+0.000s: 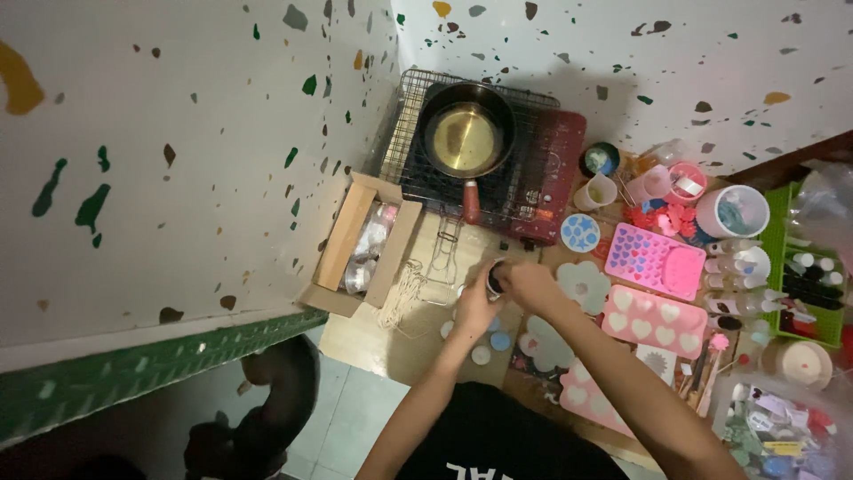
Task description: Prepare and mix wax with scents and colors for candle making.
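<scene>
Both my hands meet over the low wooden table [418, 342]. My left hand [473, 307] and my right hand [526, 283] are closed together around a small dark round tin [494, 278], its open mouth just visible between the fingers. Several small round discs [500, 340] lie on the table just below my hands. A flower-shaped pale mould [586, 284] sits to the right of my right hand. Strands of pale wick [407, 289] lie to the left.
A black pan of yellow liquid [466, 135] with a red handle sits on a portable stove [542, 173] at the back. An open cardboard box [360, 244] stands left. Pink heart moulds [656, 260], cups, bottles and a green basket [804, 258] crowd the right.
</scene>
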